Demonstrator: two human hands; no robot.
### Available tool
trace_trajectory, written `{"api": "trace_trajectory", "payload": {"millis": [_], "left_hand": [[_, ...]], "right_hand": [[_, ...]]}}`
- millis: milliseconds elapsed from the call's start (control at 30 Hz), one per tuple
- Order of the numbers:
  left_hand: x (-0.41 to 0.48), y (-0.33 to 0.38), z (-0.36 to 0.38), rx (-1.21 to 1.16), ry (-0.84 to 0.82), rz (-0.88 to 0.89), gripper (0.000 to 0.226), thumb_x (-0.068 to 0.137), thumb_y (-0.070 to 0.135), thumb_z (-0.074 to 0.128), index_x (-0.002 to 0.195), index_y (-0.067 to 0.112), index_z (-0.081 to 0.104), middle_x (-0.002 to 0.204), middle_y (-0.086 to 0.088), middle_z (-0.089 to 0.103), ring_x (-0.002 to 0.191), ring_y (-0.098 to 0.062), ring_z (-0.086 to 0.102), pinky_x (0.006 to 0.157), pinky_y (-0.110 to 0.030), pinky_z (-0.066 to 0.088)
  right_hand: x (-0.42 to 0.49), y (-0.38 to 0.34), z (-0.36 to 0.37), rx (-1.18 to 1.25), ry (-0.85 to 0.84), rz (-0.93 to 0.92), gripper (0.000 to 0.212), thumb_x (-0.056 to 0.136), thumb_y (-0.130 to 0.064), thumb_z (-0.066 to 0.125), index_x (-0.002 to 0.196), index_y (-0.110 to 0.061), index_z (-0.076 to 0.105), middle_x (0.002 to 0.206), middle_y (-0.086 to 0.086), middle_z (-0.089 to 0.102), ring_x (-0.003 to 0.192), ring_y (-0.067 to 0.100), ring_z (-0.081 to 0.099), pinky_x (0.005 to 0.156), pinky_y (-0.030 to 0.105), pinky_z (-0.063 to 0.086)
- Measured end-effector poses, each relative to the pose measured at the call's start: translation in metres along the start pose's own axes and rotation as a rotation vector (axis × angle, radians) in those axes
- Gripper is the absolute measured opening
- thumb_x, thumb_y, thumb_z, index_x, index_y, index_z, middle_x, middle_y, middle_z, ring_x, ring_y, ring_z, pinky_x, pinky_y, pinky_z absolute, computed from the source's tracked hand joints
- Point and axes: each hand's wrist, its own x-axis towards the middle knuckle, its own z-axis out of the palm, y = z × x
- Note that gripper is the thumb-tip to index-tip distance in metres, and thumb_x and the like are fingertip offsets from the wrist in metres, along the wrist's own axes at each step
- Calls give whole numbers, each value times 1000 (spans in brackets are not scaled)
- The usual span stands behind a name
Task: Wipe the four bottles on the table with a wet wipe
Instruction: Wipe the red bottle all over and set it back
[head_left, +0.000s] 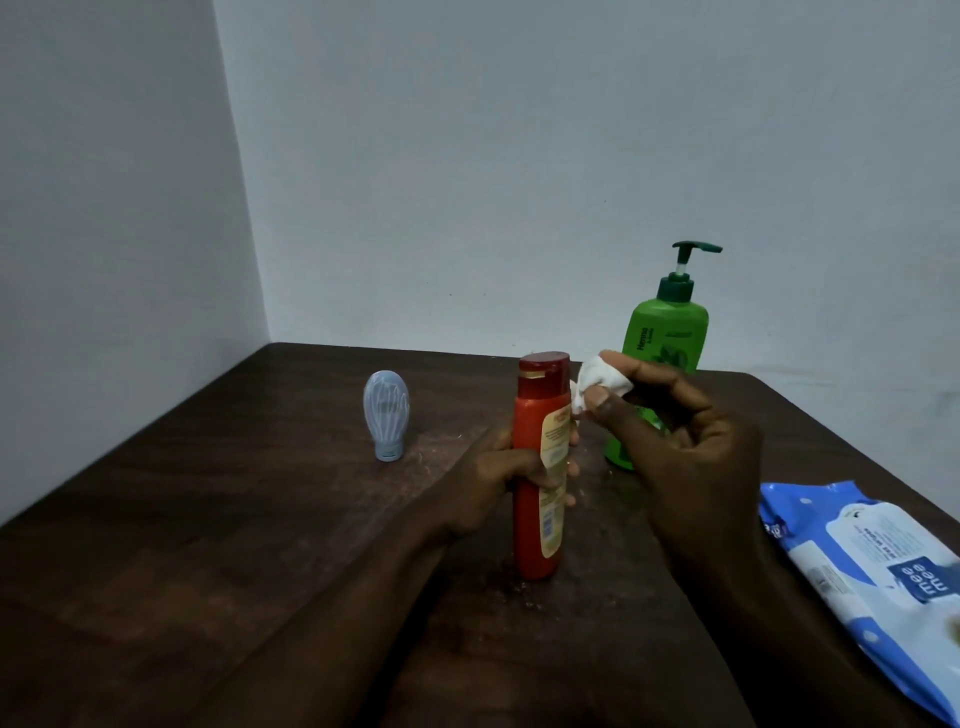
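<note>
Red bottle (531, 415) is standing upright near the middle of the dark table (234, 519), and it is the one I am working on. My left hand (498, 488) is wrapping around its middle, fingers curling round to the label side, and is bracing it against the tabletop. My right hand (691, 457) is pinching a bunched white wet wipe (597, 384) between thumb and fingertips, right at the bottle's shoulder below the cap. Whether the wipe is actually touching the plastic, I cannot tell from this angle.

To do this step well, I am thinking the wipe should be spread flatter, since a tight wad is covering little surface. I would be pressing it against the side and drawing it down from cap to base while the left hand is turning the bottle, so the part under my fingers is also getting cleaned. The bottle is tall and narrow, so I am judging it likely to tip if the bracing grip is loosened during a sideways push.

A green pump bottle (670, 338) is waiting behind my right hand, a small pale blue bottle (386, 413) is standing on its cap to the left, and the wipe pack (872, 561) is lying at the right edge. I am seeing only three bottles.
</note>
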Motion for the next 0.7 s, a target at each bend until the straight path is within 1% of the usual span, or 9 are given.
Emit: {"api": "trace_trajectory", "payload": {"millis": [33,67,133,233,400,500,567,633,700], "left_hand": [[-1,2,1,-9,-3,0,39,68,11,51,105,23,56,98,-1,65,85,-7,72,76,-22,58],[-1,3,2,-20,-2,-2,39,68,11,51,105,23,55,99,-2,64,85,-8,71,73,-20,57],[-1,3,3,-26,5,-3,40,68,10,51,107,22,54,102,-4,64,86,-12,71,73,-21,57],[-3,4,4,-42,17,-5,40,68,9,49,105,21,54,101,-5,62,83,-10,71,70,-20,57],[-5,2,3,-39,12,7,38,71,6,51,106,21,53,96,1,63,76,3,71,65,-13,55],[-6,3,2,-9,18,9,36,76,6,53,109,21,52,90,10,70,76,4,70,65,-12,54],[-7,5,3,22,29,16,37,75,11,52,111,19,50,93,8,66,74,5,70,65,-12,53],[-7,6,4,28,39,28,31,81,7,53,109,19,49,95,5,61,71,5,69,64,-12,53],[-5,4,3,46,62,34,34,76,15,51,109,25,51,98,7,63,80,1,70,69,-16,54]], "right_hand": [[1,-2,1,-13,-15,-33,30,83,1,74,110,-14,72,103,-11,74,95,-1,72,73,12,56],[2,-4,2,-22,-24,-55,30,84,0,75,110,-14,72,104,-11,74,95,-1,71,73,11,55],[4,-4,4,-55,-38,-86,30,85,-2,75,110,-17,72,106,-12,73,99,-1,70,74,11,55],[4,-2,5,-132,-52,-135,29,86,-4,74,111,-15,71,108,-9,71,100,-2,69,74,10,55],[3,-4,12,-346,-111,-340,28,86,-7,76,111,-17,73,107,-10,70,101,3,68,79,18,58],[5,-4,16,-475,-124,-452,30,85,-7,78,114,-14,75,107,-4,72,99,3,68,82,23,58],[6,-3,18,-534,-122,-514,30,84,-7,78,114,-12,75,107,0,73,98,7,68,83,29,58],[7,-3,19,-569,-139,-561,30,83,-4,77,113,-10,75,106,2,74,98,12,68,83,34,58],[7,-4,21,-614,-162,-584,30,83,-2,75,112,-8,75,106,4,74,99,16,68,84,35,57]]}}
